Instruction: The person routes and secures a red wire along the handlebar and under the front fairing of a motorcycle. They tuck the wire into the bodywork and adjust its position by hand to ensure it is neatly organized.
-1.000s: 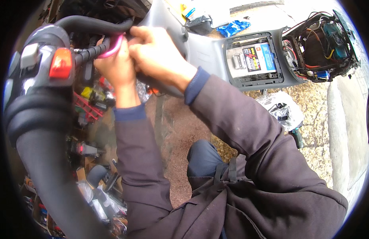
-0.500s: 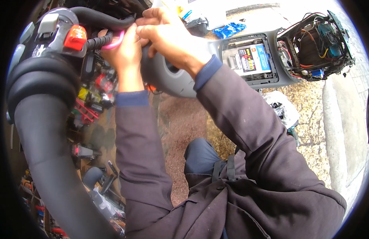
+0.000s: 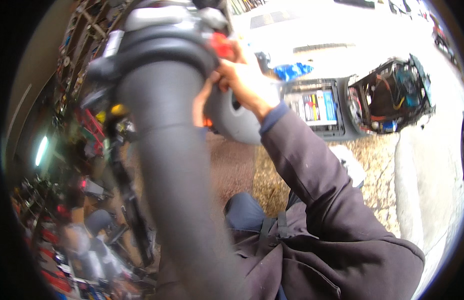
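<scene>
Behind the black handlebar grip [image 3: 169, 120], the right hand [image 3: 247, 85] curls beside the mostly hidden left hand [image 3: 200, 107] (what either pinches, I cannot tell), close fingerwork apparently underway and needing steadiness next.

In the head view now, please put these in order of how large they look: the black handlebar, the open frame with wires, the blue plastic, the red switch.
1. Black handlebar, helped by nearness
2. Open frame with wires
Blue plastic and red switch: too alike to rank
</scene>
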Action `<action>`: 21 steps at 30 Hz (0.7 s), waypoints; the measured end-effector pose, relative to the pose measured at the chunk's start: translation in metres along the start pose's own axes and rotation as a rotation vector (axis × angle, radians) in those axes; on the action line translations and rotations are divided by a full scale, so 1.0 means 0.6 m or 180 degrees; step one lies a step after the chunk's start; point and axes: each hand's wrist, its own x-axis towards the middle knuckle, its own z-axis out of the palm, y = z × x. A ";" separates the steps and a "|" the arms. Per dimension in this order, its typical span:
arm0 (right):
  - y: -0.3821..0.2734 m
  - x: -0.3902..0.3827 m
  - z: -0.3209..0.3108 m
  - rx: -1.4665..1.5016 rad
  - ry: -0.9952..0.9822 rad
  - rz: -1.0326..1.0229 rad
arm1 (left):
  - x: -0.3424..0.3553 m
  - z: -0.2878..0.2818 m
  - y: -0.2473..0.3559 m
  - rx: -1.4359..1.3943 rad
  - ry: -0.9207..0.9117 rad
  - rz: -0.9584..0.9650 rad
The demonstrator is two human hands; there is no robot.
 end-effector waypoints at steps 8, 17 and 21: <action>0.016 0.001 0.005 0.0172 -0.0117 -0.0336 | -0.025 -0.012 0.013 0.0317 0.0490 0.1639; 0.040 0.034 -0.028 0.0334 -0.0286 -0.0380 | -0.015 0.019 0.005 -0.1988 0.0338 0.0436; 0.029 0.040 -0.030 0.0442 -0.0308 -0.0193 | -0.006 0.011 -0.002 -0.2305 0.0550 0.0248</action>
